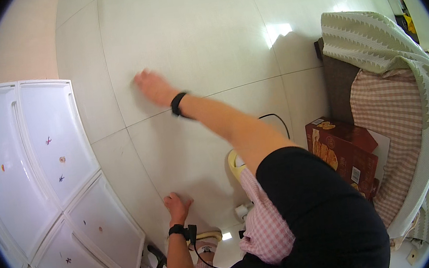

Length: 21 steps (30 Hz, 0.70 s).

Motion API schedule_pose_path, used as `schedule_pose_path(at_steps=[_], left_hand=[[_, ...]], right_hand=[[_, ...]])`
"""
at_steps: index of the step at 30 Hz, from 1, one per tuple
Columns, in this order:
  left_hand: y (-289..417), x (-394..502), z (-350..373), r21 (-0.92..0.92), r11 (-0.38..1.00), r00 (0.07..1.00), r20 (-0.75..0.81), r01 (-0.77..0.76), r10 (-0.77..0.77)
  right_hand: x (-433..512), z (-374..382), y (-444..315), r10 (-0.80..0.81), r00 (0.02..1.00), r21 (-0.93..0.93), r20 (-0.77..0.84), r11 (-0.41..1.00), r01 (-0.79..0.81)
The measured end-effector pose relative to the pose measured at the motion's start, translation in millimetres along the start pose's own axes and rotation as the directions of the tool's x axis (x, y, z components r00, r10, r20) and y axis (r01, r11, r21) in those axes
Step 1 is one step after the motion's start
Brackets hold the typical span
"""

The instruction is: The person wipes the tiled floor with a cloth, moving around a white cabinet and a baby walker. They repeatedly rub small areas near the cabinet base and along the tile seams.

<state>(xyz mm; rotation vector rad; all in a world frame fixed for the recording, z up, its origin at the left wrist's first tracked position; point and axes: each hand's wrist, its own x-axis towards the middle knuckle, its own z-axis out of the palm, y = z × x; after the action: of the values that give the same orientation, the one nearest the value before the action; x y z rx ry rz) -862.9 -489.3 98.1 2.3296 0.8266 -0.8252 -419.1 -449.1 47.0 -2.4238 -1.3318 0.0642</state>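
My right hand (153, 86), blurred, is stretched out over the pale floor tiles (189, 38) with a black band (179, 104) round its wrist. Nothing shows in it, though its fingers are too smeared to read. Lower down, my left hand (178, 206) hangs near the white drawer unit, thumb apart from the bent fingers and no object visible in it. Its wrist wears a black strap (177, 229) with a small black device (192, 234), from which a thin black cable runs down. Yellow slippers (236, 165) are on my feet, below pink checked trousers (265, 226).
A white plastic drawer unit (59, 209) with small stickers stands at the left. To the right, a dark red cardboard box (337, 148) rests against a seat or bed with checked fabric (388, 104) and a green-white cover (364, 33). Black cable loops over the floor.
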Motion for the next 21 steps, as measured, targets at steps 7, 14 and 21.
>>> schedule_pose_path(at_steps=[7, 14, 21], left_hand=[[4.3, 2.8, -1.2, 0.023, 0.997, 0.997, 0.026, 0.072, -0.073], [6.3, 2.8, -2.5, 0.019, 0.996, 0.995, 0.043, 0.090, -0.091], [4.3, 0.5, -1.6, 0.023, 1.000, 1.000, -0.012, 0.009, -0.009]], right_hand=[[-26.4, -40.2, -68.3, 0.002, 0.999, 0.527, -0.049, 0.849, 0.024], [-107.2, -122.7, 178.5, 0.406, 0.763, 0.335, -0.503, 0.905, -0.261], [-160.2, -164.8, 354.2, 0.741, 0.636, 0.010, -0.214, 0.653, -0.757]])
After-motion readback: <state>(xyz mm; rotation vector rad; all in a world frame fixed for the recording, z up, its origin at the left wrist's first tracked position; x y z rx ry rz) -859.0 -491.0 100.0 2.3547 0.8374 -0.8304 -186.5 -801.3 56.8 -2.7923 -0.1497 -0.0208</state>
